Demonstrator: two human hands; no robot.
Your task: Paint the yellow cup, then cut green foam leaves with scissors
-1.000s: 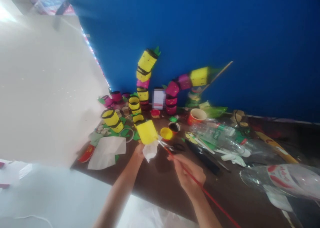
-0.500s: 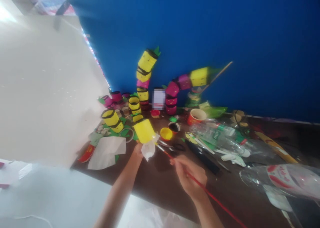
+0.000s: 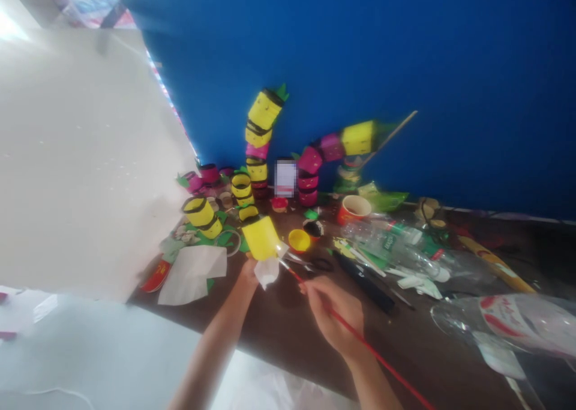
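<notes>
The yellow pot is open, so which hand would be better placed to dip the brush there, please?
Right, I think: the right hand holds the red brush near the yellow pot, while the left hand supports the yellow tube.

I receive one view only, from the camera on the person's head. It looks forward and down, from above the near edge of the dark brown tabletop (image 3: 288, 338). The bare left hand (image 3: 249, 270) and right hand (image 3: 335, 314) are near the middle of the view, at quite close range, and the forearms enter from the bottom. Farther away, the plain blue wall (image 3: 342, 50) fills much of the upper part. The large whitish surface (image 3: 81, 158) occupies the left side.
</notes>
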